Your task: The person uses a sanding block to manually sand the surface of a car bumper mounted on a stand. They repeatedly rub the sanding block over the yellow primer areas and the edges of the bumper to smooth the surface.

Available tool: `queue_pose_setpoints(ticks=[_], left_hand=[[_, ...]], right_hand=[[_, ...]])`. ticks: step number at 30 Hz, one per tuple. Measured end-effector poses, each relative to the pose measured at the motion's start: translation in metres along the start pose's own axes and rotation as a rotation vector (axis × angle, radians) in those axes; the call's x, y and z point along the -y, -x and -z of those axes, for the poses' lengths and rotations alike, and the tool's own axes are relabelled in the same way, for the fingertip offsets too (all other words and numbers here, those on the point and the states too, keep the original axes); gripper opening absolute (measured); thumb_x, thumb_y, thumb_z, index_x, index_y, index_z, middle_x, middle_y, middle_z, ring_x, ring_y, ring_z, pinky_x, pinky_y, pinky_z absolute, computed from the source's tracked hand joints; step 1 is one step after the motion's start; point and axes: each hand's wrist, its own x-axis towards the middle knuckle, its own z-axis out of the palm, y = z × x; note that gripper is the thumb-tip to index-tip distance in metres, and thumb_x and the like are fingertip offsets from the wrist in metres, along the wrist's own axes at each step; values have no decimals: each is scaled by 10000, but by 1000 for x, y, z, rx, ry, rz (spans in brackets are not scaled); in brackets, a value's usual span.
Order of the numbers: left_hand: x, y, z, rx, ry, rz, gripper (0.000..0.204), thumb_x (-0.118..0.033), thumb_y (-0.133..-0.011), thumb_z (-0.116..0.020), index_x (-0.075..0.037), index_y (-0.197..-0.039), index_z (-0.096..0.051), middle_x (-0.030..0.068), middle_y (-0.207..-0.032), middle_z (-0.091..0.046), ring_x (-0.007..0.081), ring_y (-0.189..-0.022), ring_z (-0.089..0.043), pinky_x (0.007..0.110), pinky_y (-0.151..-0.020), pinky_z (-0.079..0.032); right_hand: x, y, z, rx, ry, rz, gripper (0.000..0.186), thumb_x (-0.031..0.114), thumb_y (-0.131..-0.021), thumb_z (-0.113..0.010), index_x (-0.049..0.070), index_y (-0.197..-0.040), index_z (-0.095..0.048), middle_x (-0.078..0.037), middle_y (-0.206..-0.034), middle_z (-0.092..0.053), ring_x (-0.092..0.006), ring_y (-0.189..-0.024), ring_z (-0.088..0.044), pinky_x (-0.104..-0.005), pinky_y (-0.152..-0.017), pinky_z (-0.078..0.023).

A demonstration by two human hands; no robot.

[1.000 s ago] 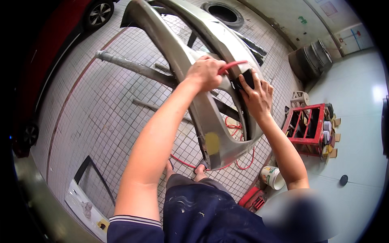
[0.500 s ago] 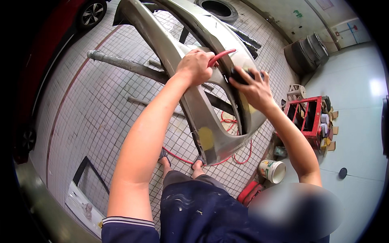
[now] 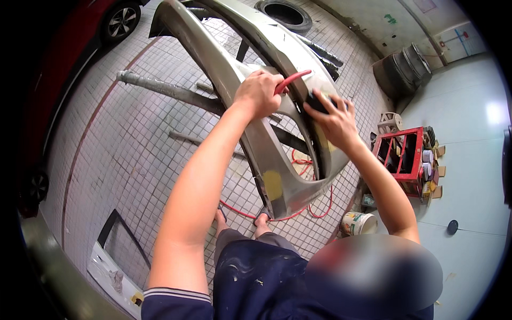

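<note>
A silvery-beige car bumper (image 3: pixel 288 184) with yellowish filler patches stretches away in front of me, raised above the floor. My left hand (image 3: pixel 260 95) rests against its near bar, closed round a red hose (image 3: pixel 294 80) whose curved end sticks out to the right. On the bumper's right-hand face, my right hand (image 3: pixel 336 118) grips a black sanding block (image 3: pixel 318 102), fingers bent over it and pressing it to the surface. Part of the block is hidden under the fingers, and its underside cannot be seen.
Grey stand bars (image 3: pixel 170 89) reach out under the bumper. Red hose loops (image 3: pixel 321 215) lie on the tiled floor by my feet. To the right stand a red rack (image 3: pixel 409 173) and a white bucket (image 3: pixel 352 223). A tyre (image 3: pixel 290 15) lies beyond; a red car (image 3: pixel 74 32) stands at left.
The right hand and block have shifted slightly right and toward me along the bumper. My left hand keeps its hold on the hose, and the whole view has moved a little.
</note>
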Motion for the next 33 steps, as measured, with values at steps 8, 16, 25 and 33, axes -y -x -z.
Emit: queue_pose_setpoints(ticks=[8, 16, 25, 33], left_hand=[[-2, 9, 4, 44, -75, -158, 295, -247, -791, -694, -186, -1041, -838, 53, -1172, -790, 238, -1257, -650, 368, -1177, -425], [4, -1, 2, 241, -90, -427, 277, -189, -815, -635, -140, -1044, -784, 28, -1299, -742, 236, -1333, -588, 410, -1196, -374], [-2, -6, 5, 219, -17, -390, 422, -112, -808, -599, -117, -1223, -677, 119, -1248, -722, 306, -1298, -603, 459, -1190, -369], [18, -14, 9, 418, -137, -543, 717, -145, -805, -628, -142, -1511, -501, 104, -1412, -640, 299, -1443, -484, 538, -1224, -286]], right_hand=[[23, 92, -22, 13, -98, -198, 731, 86, -838, -743, 328, -1508, -580, -132, -1662, -428, -389, -1450, -462, -671, -1223, -267], [55, 77, -13, -31, -42, -536, 793, -56, -795, -587, 124, -1564, -528, -167, -1622, -441, -428, -1438, -426, -558, -1256, -287], [97, 62, -7, 88, -274, -1056, 834, 55, -911, -627, 392, -1642, -408, -184, -1141, -477, -384, -860, -693, -506, -762, -622], [116, 22, -31, -427, -447, -1387, 530, 603, -972, -678, 261, -1373, -626, -224, -1223, -443, -426, -1072, -522, -534, -967, -479]])
